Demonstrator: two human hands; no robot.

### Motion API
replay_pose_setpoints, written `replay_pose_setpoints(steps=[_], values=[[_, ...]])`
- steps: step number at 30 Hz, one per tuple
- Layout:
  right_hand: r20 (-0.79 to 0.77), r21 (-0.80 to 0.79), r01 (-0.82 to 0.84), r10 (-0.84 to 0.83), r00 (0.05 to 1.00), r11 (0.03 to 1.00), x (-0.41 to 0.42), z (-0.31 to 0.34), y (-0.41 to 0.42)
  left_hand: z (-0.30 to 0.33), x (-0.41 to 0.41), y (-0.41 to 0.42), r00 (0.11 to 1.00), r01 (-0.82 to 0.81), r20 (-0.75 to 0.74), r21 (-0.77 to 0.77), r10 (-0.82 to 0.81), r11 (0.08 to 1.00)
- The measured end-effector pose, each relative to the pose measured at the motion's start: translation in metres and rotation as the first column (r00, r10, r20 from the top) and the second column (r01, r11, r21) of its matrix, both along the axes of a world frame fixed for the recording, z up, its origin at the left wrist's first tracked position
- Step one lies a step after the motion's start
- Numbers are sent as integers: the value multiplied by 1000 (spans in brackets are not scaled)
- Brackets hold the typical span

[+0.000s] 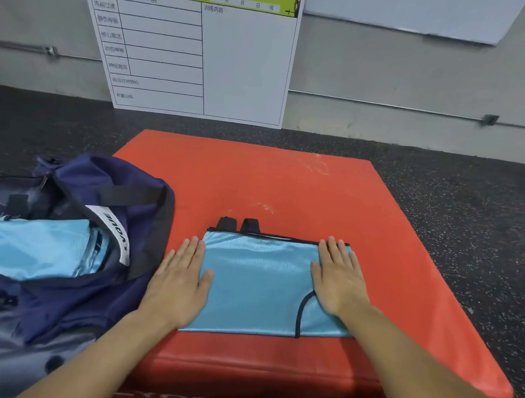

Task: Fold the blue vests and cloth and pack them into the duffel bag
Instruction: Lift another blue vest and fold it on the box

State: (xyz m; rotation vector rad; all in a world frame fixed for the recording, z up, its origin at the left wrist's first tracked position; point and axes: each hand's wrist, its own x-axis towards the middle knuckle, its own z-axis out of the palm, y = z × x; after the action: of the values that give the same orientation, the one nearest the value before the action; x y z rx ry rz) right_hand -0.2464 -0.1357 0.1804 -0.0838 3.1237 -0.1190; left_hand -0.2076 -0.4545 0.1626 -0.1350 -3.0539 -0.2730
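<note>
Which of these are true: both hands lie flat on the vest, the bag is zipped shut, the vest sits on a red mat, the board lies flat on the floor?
1. Both hands, left hand and right hand, lie flat on the vest. True.
2. The bag is zipped shut. False: it is open, with blue cloth inside.
3. The vest sits on a red mat. True.
4. The board lies flat on the floor. False: it stands against the wall.

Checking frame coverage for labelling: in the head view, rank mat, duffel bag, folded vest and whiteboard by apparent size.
1. Mat
2. Duffel bag, though cut off by the frame and nearer the camera, so unsure against the mat
3. Whiteboard, top cropped
4. Folded vest
</note>
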Motion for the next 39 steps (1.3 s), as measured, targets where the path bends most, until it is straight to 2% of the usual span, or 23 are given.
replay_pose_setpoints(steps=[3, 6, 12, 14, 18, 21, 24, 28, 34, 36, 39], values=[[-65, -100, -276, 271, 960, 956, -4, 12, -30, 6, 10, 8, 993, 58, -98, -23, -60, 998], [13, -177, -423, 432, 902, 889, -13, 15, -62, 10, 23, 17, 968, 167, -179, -65, -177, 984], [162, -74, -368, 376, 912, 927, -35, 15, -85, 10, 35, 16, 962, 237, -100, -143, -252, 961], [170, -33, -266, 268, 948, 963, -47, 15, -76, 11, 35, 14, 958, 260, -89, -141, -274, 955], [166, 8, 43, -43, 985, 999, -62, 13, -28, 12, 32, 6, 954, 246, -138, -143, -265, 959], [158, 15, 114, -115, 981, 993, -53, 17, 9, 12, 29, 4, 961, 235, -120, -112, -248, 965], [170, 3, 109, -108, 980, 994, -36, 23, 32, 3, 27, 6, 959, 257, -98, -88, -265, 962], [202, -23, 85, -78, 976, 996, -3, 26, 50, 3, 32, 11, 967, 235, -61, -151, -247, 960], [236, -35, 38, -29, 971, 999, 42, 35, 60, 8, 55, 38, 926, 349, -84, -180, -368, 920], [246, -77, -31, 49, 968, 997, 55, 38, 54, 12, 60, 46, 925, 347, -94, -183, -368, 920], [303, -239, -181, 250, 920, 954, 76, 46, 50, 20, 63, 45, 936, 320, -104, -147, -337, 936]])
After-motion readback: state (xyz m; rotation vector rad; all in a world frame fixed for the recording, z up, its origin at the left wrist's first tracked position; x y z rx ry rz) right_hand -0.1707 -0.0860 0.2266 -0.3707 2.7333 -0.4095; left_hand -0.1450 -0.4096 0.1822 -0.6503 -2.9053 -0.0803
